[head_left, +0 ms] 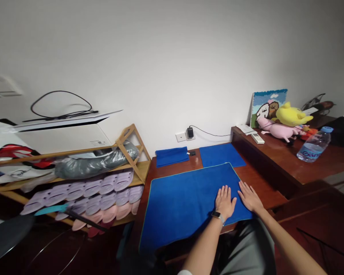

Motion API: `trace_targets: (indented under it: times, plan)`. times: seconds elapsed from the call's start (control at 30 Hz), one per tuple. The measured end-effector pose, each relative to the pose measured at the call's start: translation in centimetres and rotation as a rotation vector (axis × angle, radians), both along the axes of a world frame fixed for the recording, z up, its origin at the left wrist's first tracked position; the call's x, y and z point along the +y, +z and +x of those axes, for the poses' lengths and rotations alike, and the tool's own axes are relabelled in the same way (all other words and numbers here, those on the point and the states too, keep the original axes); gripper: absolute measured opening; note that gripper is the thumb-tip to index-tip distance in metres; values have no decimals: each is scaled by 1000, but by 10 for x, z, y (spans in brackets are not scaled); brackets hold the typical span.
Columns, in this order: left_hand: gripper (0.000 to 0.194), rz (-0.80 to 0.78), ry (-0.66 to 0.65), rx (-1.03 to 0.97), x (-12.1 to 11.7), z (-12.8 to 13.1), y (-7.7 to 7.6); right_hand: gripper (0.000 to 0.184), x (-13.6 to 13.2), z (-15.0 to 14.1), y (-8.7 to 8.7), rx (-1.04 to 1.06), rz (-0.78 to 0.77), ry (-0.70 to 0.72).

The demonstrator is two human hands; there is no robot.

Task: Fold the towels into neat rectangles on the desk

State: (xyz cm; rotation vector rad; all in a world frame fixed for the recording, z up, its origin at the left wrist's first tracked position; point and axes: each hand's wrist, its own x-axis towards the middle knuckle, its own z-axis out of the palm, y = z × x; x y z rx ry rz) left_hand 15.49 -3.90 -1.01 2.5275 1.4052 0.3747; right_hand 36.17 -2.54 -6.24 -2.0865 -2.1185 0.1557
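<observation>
A large blue cloth with a pale green edge lies spread over the brown desk. My left hand, with a watch at the wrist, rests flat on its right part, fingers stretched out. Close by on the right, my right hand lies flat along the cloth's right edge, fingers extended. Neither hand holds anything. Behind the large cloth are a folded blue cloth at the left and another flat blue cloth at the right, partly covered by the large one.
To the left stands a wooden rack with several lilac and pink slippers. On the raised right surface are a water bottle, pink and yellow plush toys and a white remote. A black plug sits in the wall socket.
</observation>
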Motion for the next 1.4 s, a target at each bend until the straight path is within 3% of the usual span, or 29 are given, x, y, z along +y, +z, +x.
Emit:
trace_targets:
  times: [0.07, 0.13, 0.3, 0.37, 0.43, 0.5, 0.73, 0.83, 0.93, 1.1, 1.2, 1.3, 1.4]
  plan:
    - [72, 6, 54, 2, 1, -27, -5, 72, 0, 0, -1, 12, 13, -9]
    - [72, 33, 142, 24, -3, -79, -12, 70, 0, -1, -2, 32, 24, -21]
    - [73, 106, 574, 186, -31, -274, -34, 72, 0, -1, -4, 65, 16, -24]
    - [74, 179, 666, 228, -41, -342, -42, 74, 0, 0, -4, 50, 4, -25]
    - [74, 204, 683, 237, -48, -385, -47, 75, 0, 0, -4, 30, -10, -28]
    - [73, 226, 682, 230, -51, -401, -50, 76, 1, 0, -3, 13, -28, -27]
    - [70, 311, 660, 203, -52, -395, -39, 74, -5, 7, 11, 44, -40, -10]
    - [68, 339, 637, 167, -54, -373, -27, 72, -23, 12, 7, 57, 17, 40]
    - [63, 290, 537, 108, -57, -301, -8, 68, -39, 12, 1, 75, 16, 70]
    - [60, 173, 33, 8, -62, -127, 16, 67, -48, 7, 3, 78, -1, 45]
    - [63, 103, -60, -25, -60, -73, 13, 68, -46, 6, 6, 61, 1, 47]
    - [64, 69, 39, 12, -55, -90, 0, 68, -45, 7, 5, 50, 27, 61]
    - [64, 109, 257, 104, -53, -167, -14, 67, -46, 7, 2, 38, 49, 71]
